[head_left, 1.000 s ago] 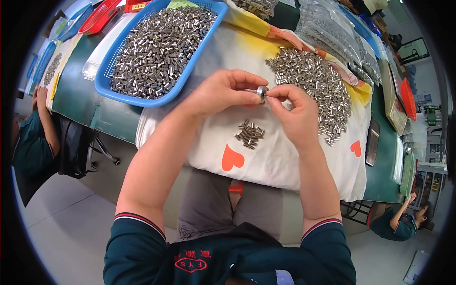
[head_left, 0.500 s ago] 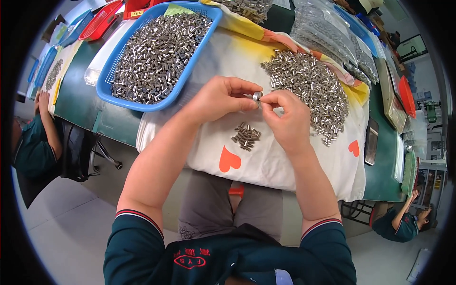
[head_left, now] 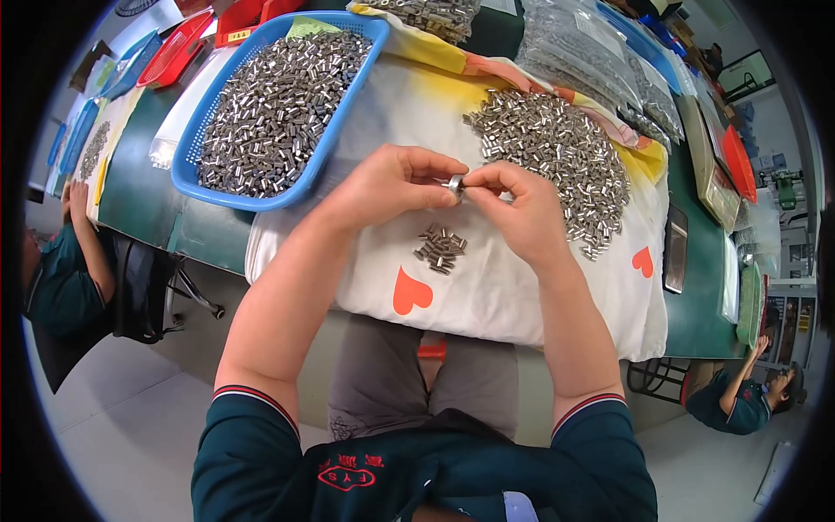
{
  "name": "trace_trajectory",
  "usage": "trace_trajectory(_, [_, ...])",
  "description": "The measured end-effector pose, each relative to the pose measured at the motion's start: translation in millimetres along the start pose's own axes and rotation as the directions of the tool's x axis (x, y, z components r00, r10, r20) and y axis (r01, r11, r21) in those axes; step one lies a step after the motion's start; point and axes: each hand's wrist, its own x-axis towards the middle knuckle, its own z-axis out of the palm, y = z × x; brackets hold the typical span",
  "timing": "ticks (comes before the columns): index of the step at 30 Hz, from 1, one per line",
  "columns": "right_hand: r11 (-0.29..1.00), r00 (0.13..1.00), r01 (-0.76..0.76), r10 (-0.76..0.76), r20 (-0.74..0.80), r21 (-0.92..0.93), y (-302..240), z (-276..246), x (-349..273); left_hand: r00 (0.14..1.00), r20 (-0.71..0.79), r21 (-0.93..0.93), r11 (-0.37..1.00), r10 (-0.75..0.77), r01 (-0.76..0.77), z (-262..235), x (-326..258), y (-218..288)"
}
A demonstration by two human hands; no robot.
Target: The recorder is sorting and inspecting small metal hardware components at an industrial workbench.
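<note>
The left hand [head_left: 391, 185] grips a small metal ring [head_left: 457, 184] between thumb and fingers, above a white cloth [head_left: 513, 300]. The right hand [head_left: 529, 211] pinches closed at the ring's right side; whether it holds a pin cannot be told. Below lies a small pile of metal pins [head_left: 441, 250]; farther out, a yellow label [head_left: 237, 36] marks a red bin [head_left: 228, 21], and red lettering [head_left: 346, 477] decorates the dark shirt [head_left: 539, 478].

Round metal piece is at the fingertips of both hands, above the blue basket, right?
Not above the blue basket: the head view shows the round metal piece above the white cloth, at the fingertips of the left hand and right hand.
</note>
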Motion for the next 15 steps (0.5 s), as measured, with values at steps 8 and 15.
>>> trace_trajectory(8, [0.970, 0.977, -0.191, 0.172, -0.129, -0.152, 4, -40, 9, 0.992, 0.122, 0.092, 0.995, -0.040, 0.029, -2, -5, 2])
trace_trajectory(15, [0.839, 0.977, -0.001, 0.116, 0.177, -0.544, 9, -49, 4, 0.974, 0.220, 0.081, 0.996, -0.062, 0.045, -3, -10, 3])
